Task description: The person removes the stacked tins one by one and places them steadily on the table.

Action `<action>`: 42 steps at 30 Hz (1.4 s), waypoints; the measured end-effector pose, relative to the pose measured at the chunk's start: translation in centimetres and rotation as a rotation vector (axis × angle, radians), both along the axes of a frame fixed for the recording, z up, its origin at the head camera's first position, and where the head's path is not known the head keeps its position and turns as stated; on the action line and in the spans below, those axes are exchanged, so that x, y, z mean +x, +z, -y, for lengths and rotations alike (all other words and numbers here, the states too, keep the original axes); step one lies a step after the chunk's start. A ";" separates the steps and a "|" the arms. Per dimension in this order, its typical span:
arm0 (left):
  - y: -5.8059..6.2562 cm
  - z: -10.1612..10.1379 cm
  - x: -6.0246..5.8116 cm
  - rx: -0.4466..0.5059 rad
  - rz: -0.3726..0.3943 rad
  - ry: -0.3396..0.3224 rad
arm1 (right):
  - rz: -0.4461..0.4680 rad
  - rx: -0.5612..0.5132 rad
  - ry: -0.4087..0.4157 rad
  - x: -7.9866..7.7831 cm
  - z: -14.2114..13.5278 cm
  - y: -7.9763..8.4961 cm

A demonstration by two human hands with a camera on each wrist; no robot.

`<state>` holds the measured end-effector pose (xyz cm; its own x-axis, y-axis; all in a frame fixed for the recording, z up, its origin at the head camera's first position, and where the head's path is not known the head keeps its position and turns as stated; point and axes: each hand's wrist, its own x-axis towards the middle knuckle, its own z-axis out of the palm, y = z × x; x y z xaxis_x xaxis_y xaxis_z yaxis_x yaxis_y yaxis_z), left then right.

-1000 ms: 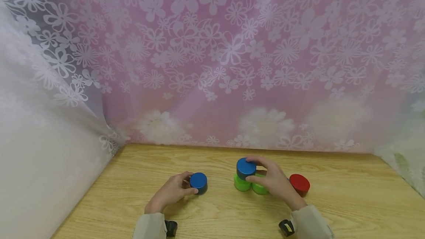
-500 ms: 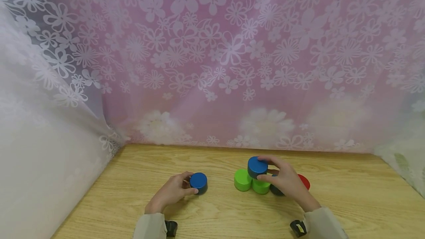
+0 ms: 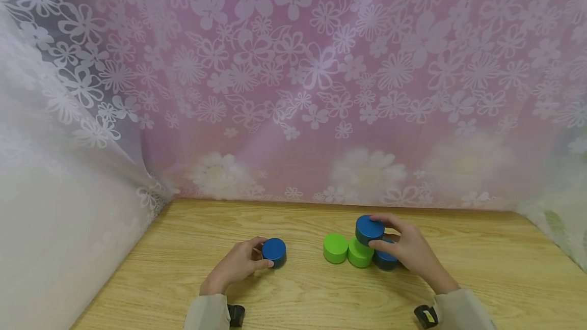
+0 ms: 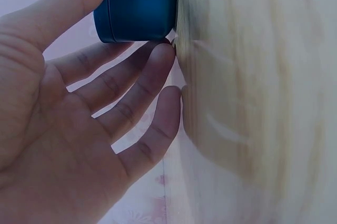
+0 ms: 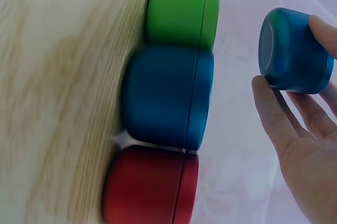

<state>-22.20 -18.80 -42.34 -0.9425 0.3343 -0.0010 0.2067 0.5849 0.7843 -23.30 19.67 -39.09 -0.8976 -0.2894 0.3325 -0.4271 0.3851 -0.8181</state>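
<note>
On the left of the table, my left hand (image 3: 236,265) grips a small round blue tin (image 3: 274,252) between thumb and fingers; the tin stands upright on the wood. My right hand (image 3: 405,247) pinches a second blue tin (image 3: 369,230) by its sides and holds it raised above a row of tins. That row runs from a green tin (image 3: 335,248) to another green tin (image 3: 359,253), then a third blue tin (image 3: 385,259). A red tin (image 5: 150,187) ends the row in the right wrist view; from the head, the right hand hides it.
The wooden table (image 3: 302,299) reaches back to a pink flowered cloth (image 3: 293,116). A pale cloth (image 3: 82,208) hangs along the left side, another (image 3: 559,218) along the right. Black straps sit near both sleeves.
My right hand has moved rightward with its blue tin, from over the first green tin to above the gap between second green and row's blue tin. My left hand stays put.
</note>
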 end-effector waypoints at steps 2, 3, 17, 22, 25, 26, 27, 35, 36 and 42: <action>0.0 0.0 0.0 -0.002 -0.003 0.000 | -0.009 0.014 -0.010 0.0 -0.3 0.0; 0.0 0.0 0.0 -0.002 -0.004 0.000 | -0.011 0.019 -0.015 0.1 -0.5 0.0; 0.0 0.0 0.0 -0.001 0.003 0.016 | 0.023 0.039 -0.069 0.5 -2.8 0.3; 0.1 0.0 0.0 -0.009 0.004 0.020 | -0.005 0.053 -0.079 0.5 -3.6 0.3; 0.1 0.0 0.0 -0.011 0.006 0.022 | -0.024 0.075 -0.093 0.4 -4.1 0.2; 0.1 0.0 0.0 -0.011 0.005 0.023 | -0.028 0.082 -0.097 0.4 -4.2 0.2; 0.1 0.0 0.0 -0.011 0.006 0.023 | -0.031 0.087 -0.100 0.4 -4.3 0.1; 0.2 0.0 0.0 -0.014 0.003 0.021 | -0.071 0.091 -0.123 0.3 -5.3 -0.4; 0.2 0.0 0.0 -0.013 0.005 0.020 | -0.081 0.093 -0.125 0.3 -5.4 -0.5; 0.2 -0.1 0.0 -0.010 0.013 0.013 | -0.063 0.136 -0.151 0.5 -6.1 -0.7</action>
<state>-22.17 -18.67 -42.17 -0.9465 0.3223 -0.0164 0.1892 0.5954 0.7808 -22.75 25.79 -39.77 -0.9130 -0.1989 0.3563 -0.4046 0.5537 -0.7278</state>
